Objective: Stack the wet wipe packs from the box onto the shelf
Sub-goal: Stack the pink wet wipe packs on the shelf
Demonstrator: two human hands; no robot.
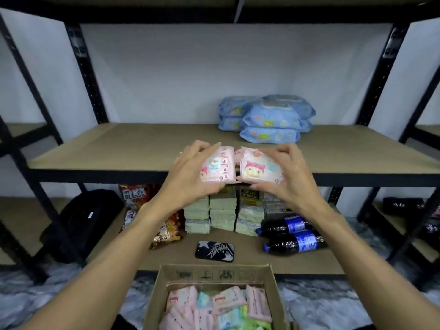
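My left hand [190,173] grips a small pink wet wipe pack [217,166], its printed back facing me. My right hand [289,173] grips another pink pack [260,167] with a cartoon face on it. Both packs are held upright and side by side, just in front of the middle shelf's [119,148] front edge. Several large blue wipe packs [269,117] are stacked at the back right of that shelf. Below me the open cardboard box [214,273] holds several pink, blue and green packs [228,308].
The lower shelf carries snack bags [135,194], stacks of pale green packets [222,210], two dark soda bottles [292,234], a phone [214,250] and a black bag [85,220]. Black metal uprights [85,75] frame the shelf on both sides.
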